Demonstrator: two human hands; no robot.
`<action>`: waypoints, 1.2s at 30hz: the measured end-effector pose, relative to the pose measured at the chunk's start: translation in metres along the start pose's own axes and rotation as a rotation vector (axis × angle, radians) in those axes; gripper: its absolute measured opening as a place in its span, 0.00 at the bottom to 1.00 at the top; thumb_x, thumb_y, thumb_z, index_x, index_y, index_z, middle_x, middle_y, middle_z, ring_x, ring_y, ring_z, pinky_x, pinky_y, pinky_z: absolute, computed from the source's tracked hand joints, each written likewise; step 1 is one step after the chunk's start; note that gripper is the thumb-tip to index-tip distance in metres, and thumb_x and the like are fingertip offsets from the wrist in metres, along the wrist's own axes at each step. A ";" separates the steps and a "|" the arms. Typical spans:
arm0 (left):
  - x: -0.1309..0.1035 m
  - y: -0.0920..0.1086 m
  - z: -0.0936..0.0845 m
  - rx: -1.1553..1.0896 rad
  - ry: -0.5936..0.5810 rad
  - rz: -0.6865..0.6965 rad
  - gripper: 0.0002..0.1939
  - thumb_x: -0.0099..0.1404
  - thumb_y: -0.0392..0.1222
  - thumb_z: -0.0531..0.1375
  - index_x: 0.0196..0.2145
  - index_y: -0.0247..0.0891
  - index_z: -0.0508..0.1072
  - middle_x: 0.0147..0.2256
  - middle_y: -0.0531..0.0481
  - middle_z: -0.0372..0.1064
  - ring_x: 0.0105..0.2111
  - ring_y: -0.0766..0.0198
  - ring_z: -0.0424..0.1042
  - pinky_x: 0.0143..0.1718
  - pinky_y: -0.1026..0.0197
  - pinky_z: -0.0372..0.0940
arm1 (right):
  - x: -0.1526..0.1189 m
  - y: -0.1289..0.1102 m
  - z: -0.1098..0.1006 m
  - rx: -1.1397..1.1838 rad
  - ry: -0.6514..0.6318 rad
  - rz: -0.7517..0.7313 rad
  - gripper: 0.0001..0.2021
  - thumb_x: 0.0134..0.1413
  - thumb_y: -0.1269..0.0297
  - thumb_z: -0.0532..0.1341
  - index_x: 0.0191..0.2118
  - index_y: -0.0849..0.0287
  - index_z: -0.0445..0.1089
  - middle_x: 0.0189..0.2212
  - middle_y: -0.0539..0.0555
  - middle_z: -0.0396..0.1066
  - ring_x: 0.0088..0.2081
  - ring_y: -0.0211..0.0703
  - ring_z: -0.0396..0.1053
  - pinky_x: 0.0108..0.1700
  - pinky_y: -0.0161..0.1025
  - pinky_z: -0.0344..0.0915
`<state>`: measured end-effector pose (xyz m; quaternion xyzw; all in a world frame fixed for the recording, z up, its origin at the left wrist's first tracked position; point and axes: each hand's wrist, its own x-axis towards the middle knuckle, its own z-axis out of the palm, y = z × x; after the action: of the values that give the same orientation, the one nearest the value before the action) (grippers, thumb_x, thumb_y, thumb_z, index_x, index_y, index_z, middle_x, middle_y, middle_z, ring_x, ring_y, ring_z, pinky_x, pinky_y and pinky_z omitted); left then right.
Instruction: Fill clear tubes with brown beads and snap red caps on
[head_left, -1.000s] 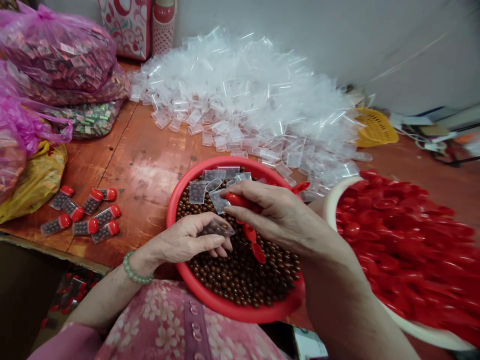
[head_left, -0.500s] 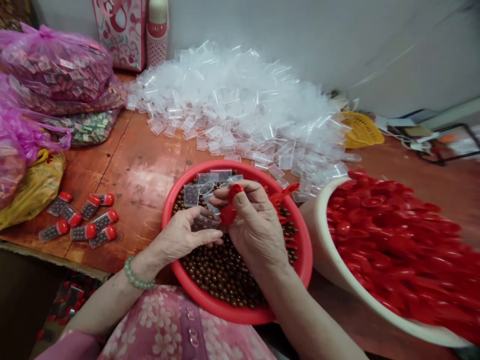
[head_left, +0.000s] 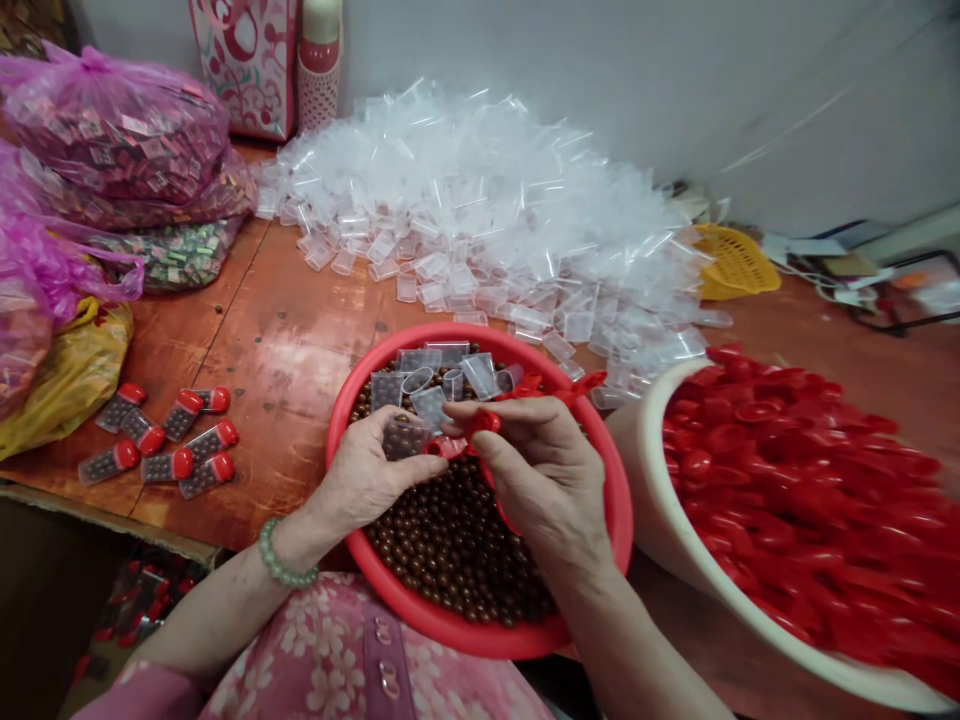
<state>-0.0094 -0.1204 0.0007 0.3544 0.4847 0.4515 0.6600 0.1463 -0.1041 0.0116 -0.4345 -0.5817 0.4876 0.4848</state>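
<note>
Over a red basin (head_left: 619,560) of brown balls (head_left: 457,550), my left hand (head_left: 364,475) is closed around a small clear plastic container (head_left: 405,438) with brown balls inside. My right hand (head_left: 551,475) pinches a red plastic cap (head_left: 484,424) between thumb and fingers, close to the container's open end. Another red piece (head_left: 448,447) sits at that end, by my left thumb; its fit there cannot be made out. More red plastic shows under my right palm, partly hidden. Several clear containers (head_left: 480,376) lie on the balls at the basin's far side.
Behind the basin, clear containers (head_left: 480,200) are heaped against the wall. A white tub (head_left: 649,450) of red caps (head_left: 802,480) stands at right. Filled, red-capped containers (head_left: 166,464) lie at left, near purple bags (head_left: 120,130). Farther right is a yellow basket (head_left: 739,262).
My right hand has moved slightly right and down and turned flatter. A red piece now shows at the container's end. The view has shifted slightly.
</note>
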 end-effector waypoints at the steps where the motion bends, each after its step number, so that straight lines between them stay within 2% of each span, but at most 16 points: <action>1: 0.000 0.000 0.000 0.004 -0.001 -0.006 0.13 0.50 0.37 0.68 0.32 0.35 0.69 0.29 0.56 0.68 0.30 0.69 0.66 0.37 0.64 0.61 | -0.001 -0.001 -0.004 -0.089 -0.015 -0.031 0.07 0.56 0.65 0.65 0.41 0.53 0.69 0.41 0.53 0.79 0.41 0.44 0.77 0.46 0.44 0.74; 5: 0.000 0.001 0.001 -0.072 -0.029 -0.011 0.15 0.50 0.40 0.69 0.32 0.35 0.68 0.28 0.56 0.68 0.29 0.69 0.65 0.36 0.64 0.61 | 0.000 -0.003 -0.015 -0.421 -0.151 -0.228 0.10 0.53 0.71 0.66 0.41 0.52 0.73 0.38 0.52 0.78 0.39 0.43 0.77 0.44 0.41 0.74; 8: 0.001 0.001 0.001 -0.075 -0.049 -0.009 0.14 0.49 0.38 0.68 0.31 0.35 0.68 0.28 0.56 0.68 0.29 0.69 0.65 0.35 0.65 0.61 | 0.002 -0.005 -0.016 -0.521 -0.263 -0.374 0.11 0.53 0.73 0.65 0.43 0.53 0.75 0.37 0.54 0.79 0.38 0.43 0.77 0.43 0.39 0.75; 11: 0.001 0.000 0.000 -0.033 -0.067 -0.029 0.13 0.49 0.36 0.66 0.32 0.35 0.68 0.28 0.56 0.67 0.29 0.69 0.65 0.34 0.65 0.60 | 0.000 -0.005 -0.017 -0.576 -0.313 -0.439 0.14 0.56 0.74 0.62 0.48 0.54 0.74 0.41 0.56 0.78 0.42 0.43 0.77 0.45 0.38 0.75; 14: 0.002 0.000 -0.002 -0.050 -0.097 -0.038 0.15 0.49 0.36 0.67 0.35 0.34 0.68 0.31 0.54 0.69 0.32 0.68 0.67 0.38 0.64 0.62 | -0.003 -0.004 -0.020 -0.652 -0.354 -0.436 0.18 0.59 0.75 0.59 0.53 0.53 0.71 0.46 0.58 0.76 0.46 0.42 0.76 0.48 0.39 0.75; 17: 0.001 0.000 -0.002 -0.096 -0.138 -0.062 0.16 0.50 0.36 0.67 0.36 0.34 0.68 0.34 0.52 0.71 0.34 0.67 0.70 0.41 0.62 0.64 | -0.003 -0.004 -0.025 -0.680 -0.375 -0.392 0.19 0.60 0.75 0.57 0.54 0.52 0.71 0.47 0.57 0.75 0.46 0.43 0.76 0.48 0.39 0.75; 23: -0.001 -0.003 -0.006 -0.188 -0.323 -0.138 0.18 0.56 0.46 0.66 0.39 0.33 0.67 0.33 0.47 0.72 0.31 0.66 0.73 0.35 0.64 0.66 | 0.006 -0.011 -0.028 -0.558 -0.218 -0.249 0.15 0.59 0.69 0.61 0.50 0.51 0.73 0.41 0.54 0.78 0.41 0.44 0.77 0.45 0.41 0.75; 26: -0.001 -0.005 -0.009 -0.152 -0.425 -0.130 0.20 0.57 0.51 0.65 0.38 0.33 0.67 0.32 0.48 0.71 0.29 0.68 0.72 0.32 0.64 0.65 | 0.013 -0.014 -0.022 -0.494 -0.238 -0.211 0.13 0.59 0.67 0.61 0.49 0.51 0.74 0.41 0.53 0.78 0.41 0.45 0.76 0.45 0.43 0.74; 36: -0.001 -0.006 -0.009 -0.104 -0.428 -0.122 0.21 0.57 0.55 0.65 0.36 0.34 0.66 0.30 0.51 0.68 0.28 0.69 0.70 0.32 0.64 0.64 | 0.019 -0.018 -0.016 -0.536 -0.327 -0.281 0.13 0.59 0.70 0.60 0.48 0.53 0.74 0.39 0.54 0.77 0.39 0.42 0.75 0.42 0.39 0.73</action>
<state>-0.0167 -0.1228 -0.0070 0.3778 0.3303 0.3496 0.7912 0.1592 -0.0860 0.0328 -0.3781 -0.8134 0.3089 0.3162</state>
